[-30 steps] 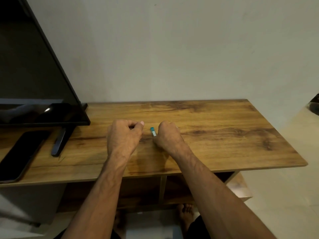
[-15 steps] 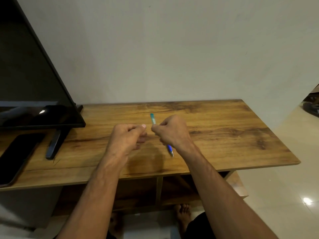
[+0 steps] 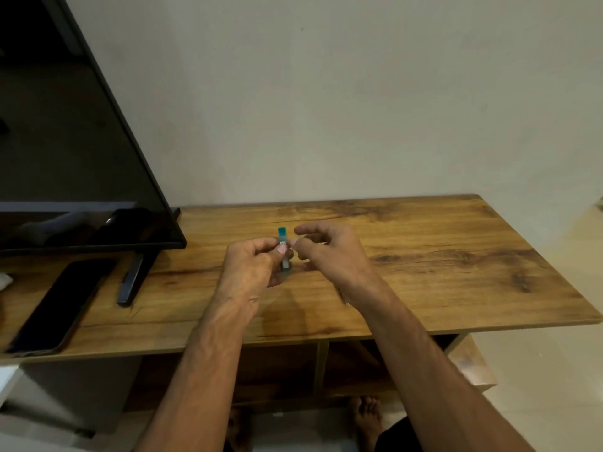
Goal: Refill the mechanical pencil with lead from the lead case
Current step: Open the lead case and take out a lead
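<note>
My left hand pinches a small upright piece with a teal top, a white label and a clear lower part; it looks like the lead case. My right hand is just right of it, with thumb and forefinger nearly touching the case and the other fingers curled. A thin dark blurred streak pokes out under the heel of my right hand, apparently the tip of the mechanical pencil; the rest of the pencil is hidden in the hand. Both hands hover over the middle of the wooden table.
A dark monitor stands at the left, its stand foot on the table. A black phone lies flat near the front left edge. A plain wall runs behind the table. Shelves show below, and bare feet on the floor.
The hands have come together. The teal-topped piece now stands in my left hand's fingertips. My right hand's pencil, whose blue tip showed plainly before, is now mostly hidden.
</note>
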